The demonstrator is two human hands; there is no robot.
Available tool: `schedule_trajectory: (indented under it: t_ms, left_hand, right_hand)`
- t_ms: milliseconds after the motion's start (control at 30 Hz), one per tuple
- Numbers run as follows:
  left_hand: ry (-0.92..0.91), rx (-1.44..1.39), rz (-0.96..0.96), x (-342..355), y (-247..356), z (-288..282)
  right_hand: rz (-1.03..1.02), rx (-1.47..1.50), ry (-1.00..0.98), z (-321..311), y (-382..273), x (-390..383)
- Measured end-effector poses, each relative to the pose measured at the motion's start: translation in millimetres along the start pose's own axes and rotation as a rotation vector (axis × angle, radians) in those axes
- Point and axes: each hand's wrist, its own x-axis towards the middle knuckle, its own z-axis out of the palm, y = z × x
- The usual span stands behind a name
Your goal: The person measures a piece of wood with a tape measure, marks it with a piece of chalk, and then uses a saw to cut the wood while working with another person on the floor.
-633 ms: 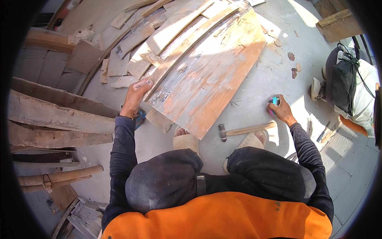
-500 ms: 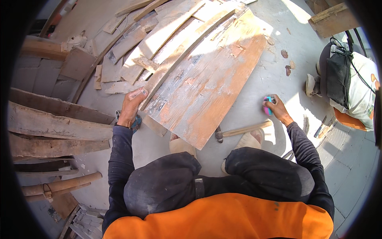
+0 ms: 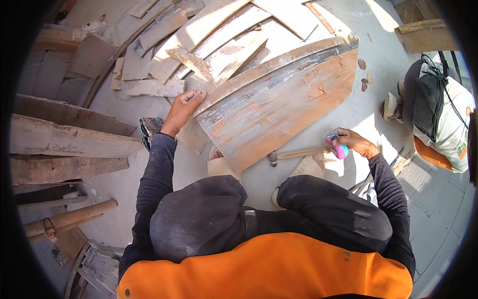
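Observation:
A worn wooden panel (image 3: 289,99), stained grey and orange, lies aslant in front of me with a raised wooden strip (image 3: 279,62) along its far edge. My left hand (image 3: 183,110) is closed on the near-left end of that strip, thumb on top. In my right hand (image 3: 357,142) is a small pink and teal tape measure (image 3: 337,147), held to the right of the panel, above the floor. Beneath it lies a hammer (image 3: 298,153) with a wooden handle, its head near the panel's lower corner and part of the handle hidden.
Loose boards (image 3: 199,37) are heaped beyond the panel. Curved planks (image 3: 69,142) and a pole (image 3: 74,217) lie at the left. To the right, another person (image 3: 438,109) with a black drawstring bag is close by. A wooden piece (image 3: 428,36) stands at the far right.
The panel has turned clockwise, its far end swinging right, with my left hand still on its strip. My right hand has turned the tape measure, showing its pink side.

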Motion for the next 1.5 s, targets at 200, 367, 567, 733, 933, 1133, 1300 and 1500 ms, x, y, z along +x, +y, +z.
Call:
schedule_trajectory:
  t_ms: [200, 367, 567, 733, 933, 1133, 1300, 1500]
  left_hand:
    - [0.147, -0.422, -0.150, -22.2, -14.1, -7.6]
    - [0.616, -0.369, 0.002, -63.7, -40.4, 0.5]
    - [-0.014, -0.277, 0.107, -118.0, 14.2, 56.5]
    - [-0.341, -0.370, 0.139, -115.7, 17.5, 61.5]
    - [-0.511, -0.267, 0.083, -108.4, 23.1, 50.8]
    - [-0.538, -0.078, 0.176, -103.8, 22.7, 40.0]
    - [-0.472, 0.004, 0.097, -98.0, 43.4, 35.3]
    - [-0.218, 0.080, -0.213, -97.1, 25.5, -9.5]
  right_hand:
    - [-0.109, 0.113, -0.131, 20.8, -69.4, 9.1]
    - [-0.201, 0.163, -0.289, 55.8, -137.7, 27.8]
    - [-0.229, 0.522, -0.385, 159.2, -185.4, 56.6]
    - [-0.235, 0.656, -0.428, 214.4, -191.2, 56.4]
    - [-0.227, 0.564, -0.360, 220.1, -190.6, 53.1]
    - [-0.132, 0.503, -0.336, 200.6, -188.3, 72.9]
    - [-0.212, 0.438, -0.233, 185.6, -175.8, 94.4]
    - [-0.361, 0.469, 0.177, 88.9, -194.1, 119.9]
